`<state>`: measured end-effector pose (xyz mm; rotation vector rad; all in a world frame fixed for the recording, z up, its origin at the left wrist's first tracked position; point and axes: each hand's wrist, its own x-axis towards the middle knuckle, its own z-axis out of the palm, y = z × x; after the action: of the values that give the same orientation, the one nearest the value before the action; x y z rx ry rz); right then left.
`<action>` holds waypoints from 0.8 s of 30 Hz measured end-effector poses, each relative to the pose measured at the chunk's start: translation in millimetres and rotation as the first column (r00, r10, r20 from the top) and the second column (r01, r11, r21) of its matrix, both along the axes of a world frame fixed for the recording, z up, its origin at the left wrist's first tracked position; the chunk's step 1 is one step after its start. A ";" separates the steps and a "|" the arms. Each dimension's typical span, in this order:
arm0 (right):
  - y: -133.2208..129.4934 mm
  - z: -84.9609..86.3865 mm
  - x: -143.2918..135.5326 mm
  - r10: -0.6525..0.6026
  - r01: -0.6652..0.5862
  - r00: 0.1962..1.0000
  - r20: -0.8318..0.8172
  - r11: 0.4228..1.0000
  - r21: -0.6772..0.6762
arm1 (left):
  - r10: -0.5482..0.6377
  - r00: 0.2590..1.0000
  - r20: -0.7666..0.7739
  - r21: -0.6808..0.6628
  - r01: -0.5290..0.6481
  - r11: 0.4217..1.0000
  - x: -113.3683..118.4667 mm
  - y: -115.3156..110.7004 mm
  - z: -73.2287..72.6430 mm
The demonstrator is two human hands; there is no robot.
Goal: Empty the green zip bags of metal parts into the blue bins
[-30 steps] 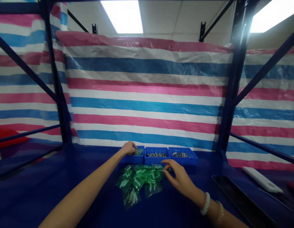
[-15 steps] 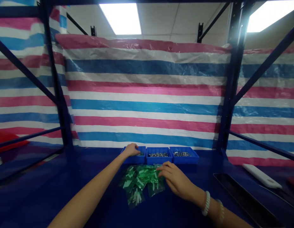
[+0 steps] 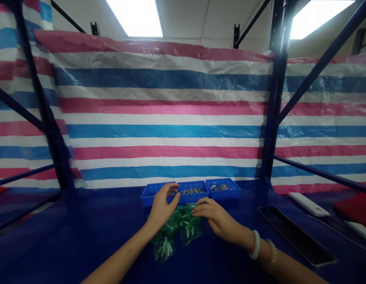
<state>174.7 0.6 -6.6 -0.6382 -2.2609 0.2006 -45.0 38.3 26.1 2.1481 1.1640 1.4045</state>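
Observation:
My left hand (image 3: pixel 163 203) is over the near side of the blue bins, its fingers curved and its thumb apart from them. I see nothing between them. It partly covers the left blue bin (image 3: pixel 147 196) and the left end of the middle blue bin (image 3: pixel 197 184), which holds small metal pieces (image 3: pixel 192 191). My right hand (image 3: pixel 218 219) rests at the right edge of a pile of green-tinted clear plastic bags (image 3: pixel 190 232), fingers stretched loosely over it. Its fingertips are at the bags; whether they press on them I cannot tell. Pale strips show inside the bags.
The right blue bin (image 3: pixel 234 193) holds more metal pieces. On the right of the dark blue tabletop (image 3: pixel 106 228) lie a black flat tray-like object (image 3: pixel 295 234), a white power strip (image 3: pixel 309 204), a cable and a red cloth-like item (image 3: pixel 356 209). Blue rack posts (image 3: pixel 270 118) stand at the sides.
My left hand has come out of the left bin and moved right and nearer, with its thumb spread. My right hand stays by the bags. The camera view has shifted a little to the right.

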 end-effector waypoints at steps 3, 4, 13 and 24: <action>5.3 5.0 4.1 -0.076 0.010 0.939 -0.334 0.981 -0.194 | -0.063 0.978 0.200 -0.164 0.097 0.982 11.6 -12.4 -3.2; 7.0 5.6 4.7 -0.120 0.000 0.904 -0.410 0.960 -0.281 | -0.078 0.969 0.233 -0.227 0.132 0.965 14.9 -15.7 -4.8; -3.7 2.6 -8.4 -0.342 -0.433 0.648 -0.681 0.569 -0.699 | -0.095 0.902 0.421 -0.520 0.325 0.790 24.3 -26.8 -23.9; -13.0 -2.5 0.5 -0.094 0.153 0.953 -0.288 0.970 0.191 | -0.179 0.931 -0.319 0.571 0.339 0.747 5.1 -40.1 -26.4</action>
<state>175.1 -12.4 -9.0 -0.5968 -1.9331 -0.0139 -39.9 -1.8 -0.3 2.8683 0.4351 1.5681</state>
